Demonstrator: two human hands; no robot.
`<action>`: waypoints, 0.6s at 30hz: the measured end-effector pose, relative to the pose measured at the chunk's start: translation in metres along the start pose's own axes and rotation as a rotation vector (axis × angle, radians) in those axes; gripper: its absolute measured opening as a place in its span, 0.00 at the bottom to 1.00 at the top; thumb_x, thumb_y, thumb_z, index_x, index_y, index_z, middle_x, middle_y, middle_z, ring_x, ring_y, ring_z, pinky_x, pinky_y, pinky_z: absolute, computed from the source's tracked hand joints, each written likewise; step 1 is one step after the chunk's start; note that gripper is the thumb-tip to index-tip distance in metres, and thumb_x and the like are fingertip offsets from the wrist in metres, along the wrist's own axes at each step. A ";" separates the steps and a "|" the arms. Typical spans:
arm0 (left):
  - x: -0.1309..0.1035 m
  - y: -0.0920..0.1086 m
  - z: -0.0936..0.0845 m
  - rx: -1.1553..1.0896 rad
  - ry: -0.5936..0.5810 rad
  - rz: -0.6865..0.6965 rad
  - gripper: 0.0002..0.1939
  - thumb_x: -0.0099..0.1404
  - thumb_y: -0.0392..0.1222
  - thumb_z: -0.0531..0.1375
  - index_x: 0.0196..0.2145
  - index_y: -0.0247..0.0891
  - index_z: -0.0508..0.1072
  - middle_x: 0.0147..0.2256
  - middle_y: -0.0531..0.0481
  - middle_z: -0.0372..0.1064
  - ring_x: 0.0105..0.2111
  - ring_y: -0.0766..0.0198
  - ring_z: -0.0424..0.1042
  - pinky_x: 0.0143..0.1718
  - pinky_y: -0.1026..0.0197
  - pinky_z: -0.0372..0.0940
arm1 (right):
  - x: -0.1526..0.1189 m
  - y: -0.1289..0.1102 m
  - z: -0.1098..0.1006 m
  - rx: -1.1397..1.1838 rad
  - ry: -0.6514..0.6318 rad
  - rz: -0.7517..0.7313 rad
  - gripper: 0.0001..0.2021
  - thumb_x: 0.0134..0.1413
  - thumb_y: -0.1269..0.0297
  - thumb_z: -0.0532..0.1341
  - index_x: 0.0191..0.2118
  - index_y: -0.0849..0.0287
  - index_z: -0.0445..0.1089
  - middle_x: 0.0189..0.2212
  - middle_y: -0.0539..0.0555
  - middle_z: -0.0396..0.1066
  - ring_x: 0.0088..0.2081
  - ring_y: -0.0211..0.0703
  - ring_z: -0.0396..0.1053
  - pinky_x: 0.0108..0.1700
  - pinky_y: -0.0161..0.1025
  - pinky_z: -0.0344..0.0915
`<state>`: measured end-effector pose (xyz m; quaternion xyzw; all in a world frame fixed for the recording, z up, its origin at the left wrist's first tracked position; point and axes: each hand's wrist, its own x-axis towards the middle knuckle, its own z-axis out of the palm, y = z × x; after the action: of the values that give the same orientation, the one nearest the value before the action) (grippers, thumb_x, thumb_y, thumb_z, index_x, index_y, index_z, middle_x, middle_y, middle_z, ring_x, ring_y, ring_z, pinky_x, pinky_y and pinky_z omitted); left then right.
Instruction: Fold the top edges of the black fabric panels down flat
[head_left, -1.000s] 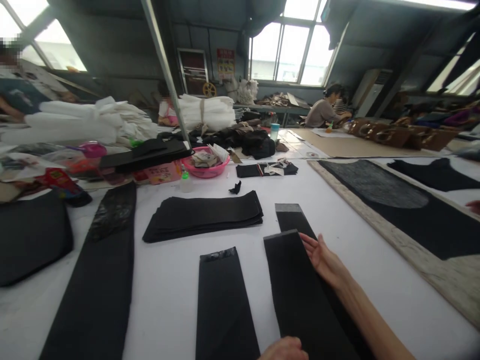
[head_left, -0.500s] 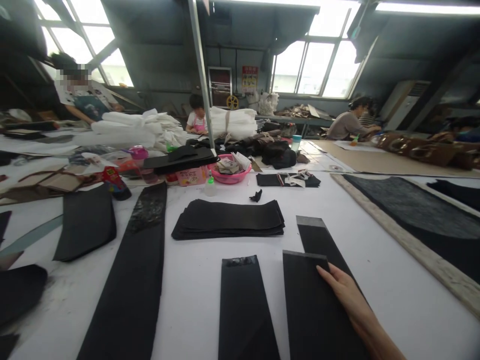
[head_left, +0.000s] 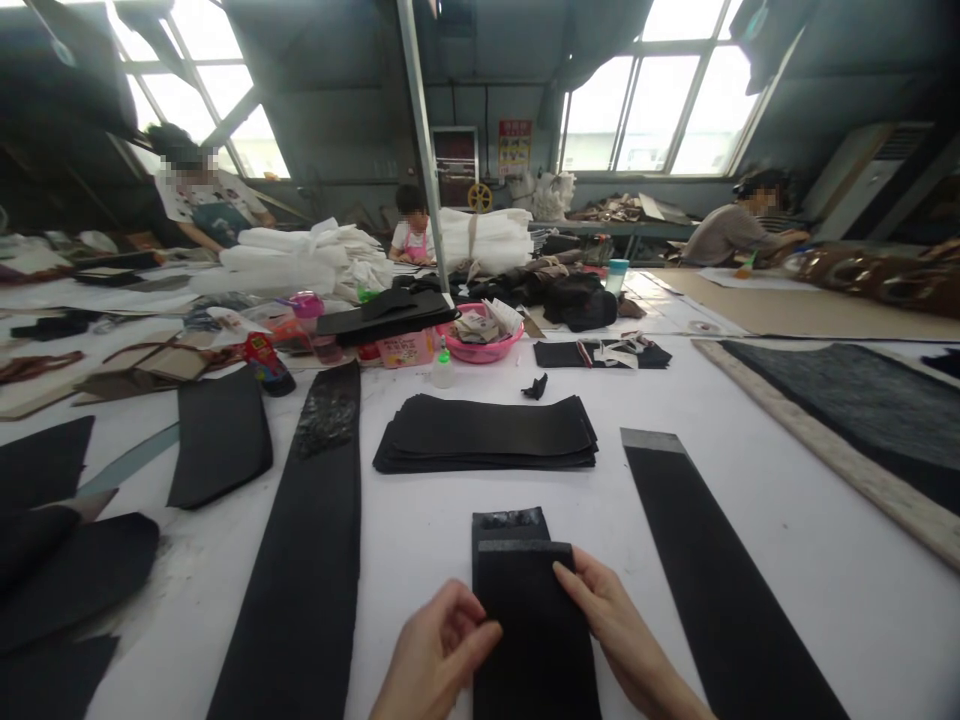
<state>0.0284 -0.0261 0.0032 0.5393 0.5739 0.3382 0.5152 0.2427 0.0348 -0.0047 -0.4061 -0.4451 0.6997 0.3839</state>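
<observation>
My right hand (head_left: 611, 610) is closed on the upper right edge of a black strip (head_left: 532, 610), thumb on top. This strip has a grey band across its top end. It lies over another black strip (head_left: 510, 522), whose shiny, wet-looking end shows just beyond it. At the left edge of the held strip is my left hand (head_left: 442, 645), with fingers curled and a small gap between thumb and index fingertip. Whether it touches the strip is hard to tell. To the right lies a separate black strip (head_left: 720, 560) with a grey end.
A stack of black pieces (head_left: 484, 432) lies ahead on the white table (head_left: 420, 540). Left of it is a long black strip (head_left: 307, 540) with a glossy patch. Farther back are a small bottle (head_left: 442, 370), a pink basin (head_left: 487, 350) and several people at work.
My right hand has brought the grey-banded strip left, over the strip with the shiny end. My left hand has come into view beside it. The whole view has shifted slightly.
</observation>
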 end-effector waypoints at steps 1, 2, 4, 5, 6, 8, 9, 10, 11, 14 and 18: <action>0.013 -0.005 -0.001 0.009 0.114 -0.021 0.19 0.64 0.56 0.59 0.39 0.36 0.68 0.27 0.53 0.67 0.22 0.68 0.66 0.22 0.67 0.60 | 0.001 0.001 0.000 -0.011 0.003 -0.006 0.19 0.60 0.51 0.60 0.48 0.59 0.72 0.42 0.57 0.76 0.45 0.53 0.72 0.49 0.47 0.66; 0.024 -0.009 -0.001 -0.005 0.171 -0.042 0.20 0.62 0.57 0.60 0.40 0.36 0.67 0.29 0.53 0.68 0.21 0.70 0.64 0.21 0.68 0.58 | 0.003 0.002 0.000 -0.022 0.009 -0.011 0.18 0.60 0.51 0.59 0.48 0.59 0.72 0.41 0.56 0.76 0.45 0.52 0.71 0.49 0.46 0.66; 0.040 -0.014 0.000 -0.057 0.185 -0.069 0.21 0.60 0.57 0.60 0.39 0.36 0.67 0.28 0.53 0.67 0.17 0.72 0.61 0.17 0.69 0.54 | 0.007 0.004 -0.002 -0.057 0.023 -0.022 0.18 0.61 0.51 0.57 0.46 0.59 0.71 0.39 0.55 0.75 0.44 0.50 0.71 0.47 0.44 0.66; 0.045 -0.016 0.001 -0.084 0.159 -0.086 0.21 0.60 0.58 0.59 0.36 0.36 0.66 0.25 0.55 0.66 0.15 0.73 0.58 0.15 0.69 0.50 | 0.010 0.005 -0.004 -0.097 0.036 -0.032 0.17 0.61 0.51 0.57 0.44 0.59 0.72 0.37 0.54 0.74 0.42 0.49 0.71 0.45 0.42 0.66; 0.048 -0.016 0.002 -0.096 0.140 -0.104 0.20 0.60 0.59 0.58 0.33 0.36 0.65 0.20 0.57 0.63 0.13 0.73 0.55 0.14 0.70 0.47 | 0.014 0.006 -0.006 -0.165 0.063 -0.046 0.16 0.60 0.51 0.57 0.40 0.60 0.71 0.34 0.53 0.73 0.39 0.47 0.70 0.41 0.39 0.66; 0.053 -0.017 0.005 -0.065 0.131 -0.133 0.21 0.61 0.59 0.55 0.28 0.37 0.64 0.13 0.60 0.57 0.10 0.73 0.51 0.12 0.70 0.44 | 0.024 0.009 -0.012 -0.370 0.164 -0.079 0.15 0.58 0.52 0.59 0.30 0.59 0.68 0.25 0.49 0.68 0.30 0.42 0.66 0.32 0.35 0.61; 0.055 -0.017 0.006 -0.036 0.131 -0.146 0.21 0.62 0.60 0.54 0.27 0.38 0.63 0.12 0.60 0.56 0.10 0.72 0.51 0.11 0.71 0.43 | 0.028 0.011 -0.015 -0.487 0.225 -0.090 0.15 0.56 0.53 0.59 0.26 0.59 0.65 0.21 0.47 0.63 0.26 0.39 0.62 0.29 0.34 0.58; 0.057 -0.018 0.006 -0.008 0.132 -0.155 0.21 0.62 0.59 0.53 0.26 0.38 0.63 0.12 0.60 0.56 0.09 0.72 0.52 0.11 0.71 0.43 | 0.033 0.013 -0.018 -0.596 0.282 -0.093 0.15 0.54 0.54 0.60 0.23 0.58 0.61 0.19 0.45 0.60 0.24 0.38 0.59 0.27 0.34 0.54; 0.059 -0.019 0.007 0.020 0.136 -0.162 0.20 0.63 0.59 0.52 0.25 0.39 0.62 0.12 0.59 0.57 0.09 0.72 0.53 0.10 0.71 0.44 | 0.037 0.014 -0.021 -0.686 0.326 -0.087 0.16 0.54 0.55 0.60 0.22 0.57 0.60 0.18 0.45 0.58 0.23 0.37 0.57 0.26 0.34 0.52; 0.066 -0.026 0.008 0.098 0.158 -0.169 0.20 0.64 0.58 0.51 0.24 0.39 0.62 0.13 0.59 0.57 0.10 0.70 0.58 0.10 0.71 0.46 | 0.046 0.016 -0.025 -0.874 0.369 -0.042 0.14 0.56 0.56 0.57 0.23 0.57 0.62 0.18 0.46 0.62 0.24 0.39 0.59 0.27 0.34 0.51; 0.071 -0.035 0.008 0.155 0.173 -0.186 0.21 0.66 0.58 0.49 0.25 0.40 0.62 0.12 0.59 0.58 0.10 0.68 0.60 0.09 0.70 0.48 | 0.050 0.014 -0.024 -1.042 0.376 0.011 0.15 0.59 0.56 0.55 0.25 0.56 0.65 0.20 0.47 0.68 0.25 0.40 0.64 0.28 0.34 0.49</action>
<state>0.0344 0.0345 -0.0476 0.4906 0.6880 0.2888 0.4501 0.2430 0.0830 -0.0355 -0.6625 -0.6542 0.3044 0.2011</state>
